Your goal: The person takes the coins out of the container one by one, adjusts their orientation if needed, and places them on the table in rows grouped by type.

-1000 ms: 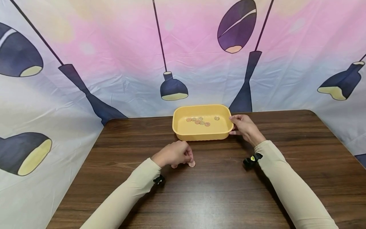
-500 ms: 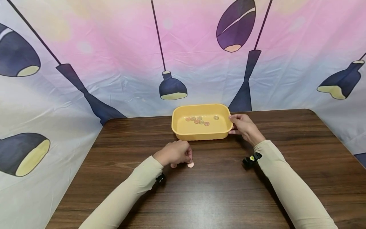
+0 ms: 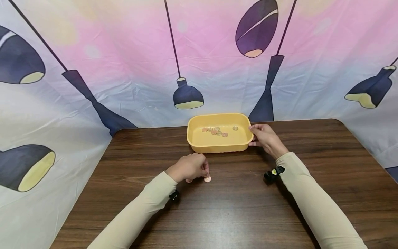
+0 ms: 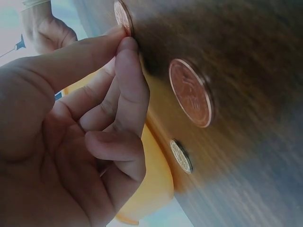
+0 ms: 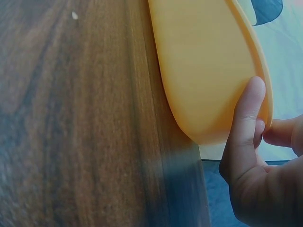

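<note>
Your table (image 3: pixel 236 207) bears the tray (image 3: pixel 220 149) near the middle of its far edge. Your right hand (image 3: pixel 266 138) grips the tray's right end. Your left hand (image 3: pixel 189 166), on the tray's side toward the near edge, pinches a coin (image 4: pixel 122 15). Two loose coins (image 4: pixel 191 92) lie beside it, seven coins (image 3: pixel 214 132) inside the tray.

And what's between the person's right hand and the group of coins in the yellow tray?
In the head view: the end wall of the yellow tray, held by the right hand, then one lone coin with bare floor around it.
</note>
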Demonstrator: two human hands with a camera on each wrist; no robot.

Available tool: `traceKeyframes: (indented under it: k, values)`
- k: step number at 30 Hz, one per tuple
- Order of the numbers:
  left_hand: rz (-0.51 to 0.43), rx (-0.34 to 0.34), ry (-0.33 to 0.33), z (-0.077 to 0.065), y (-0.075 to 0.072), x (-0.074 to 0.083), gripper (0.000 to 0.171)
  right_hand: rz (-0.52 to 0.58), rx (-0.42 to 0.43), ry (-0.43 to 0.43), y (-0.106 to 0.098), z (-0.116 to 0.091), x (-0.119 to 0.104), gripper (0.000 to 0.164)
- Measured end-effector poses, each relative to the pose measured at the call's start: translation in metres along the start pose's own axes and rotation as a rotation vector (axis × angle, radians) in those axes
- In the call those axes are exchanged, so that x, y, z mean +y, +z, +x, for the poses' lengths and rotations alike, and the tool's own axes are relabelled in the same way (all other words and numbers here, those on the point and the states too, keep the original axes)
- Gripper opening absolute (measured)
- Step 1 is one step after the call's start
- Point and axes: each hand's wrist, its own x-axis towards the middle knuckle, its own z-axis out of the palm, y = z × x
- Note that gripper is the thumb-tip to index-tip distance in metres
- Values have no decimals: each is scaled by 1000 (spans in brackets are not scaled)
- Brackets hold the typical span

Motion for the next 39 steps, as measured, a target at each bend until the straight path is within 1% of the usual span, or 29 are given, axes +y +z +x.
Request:
traceKeyframes:
  k: [4,7,9,13,15,17,20,23,27,31,36,39]
  values:
    - [-62,12,-2,-2,-2,-2,19,1,0,1,0,0,-1,46]
    - [-94,27,9,-4,-6,-2,17,0,0,5,1,0,-1,47]
    - [-93,48,28,-5,-9,-2,16,-1,0,9,0,0,-1,47]
    - [-60,105,83,-6,-16,-2,15,2,2,12,-1,0,-1,47]
    - [-49,128,96,-6,-21,-1,13,3,2,11,-1,0,-1,46]
    - [-57,142,102,-6,-27,0,11,6,2,6,-1,0,-1,46]
    - [-73,166,91,-7,-37,2,12,13,-2,-1,-1,0,-1,45]
    - [-64,213,91,-4,-47,4,13,19,-3,-6,-1,0,0,45]
    - [-19,293,92,3,-58,6,14,19,0,-12,-1,0,1,46]
    - [6,348,87,14,-67,6,15,19,4,-16,-1,0,1,45]
    - [37,398,101,36,-75,4,15,25,2,-18,-1,-1,1,44]
    - [67,402,98,52,-78,0,23,28,-2,-19,-1,-1,1,44]
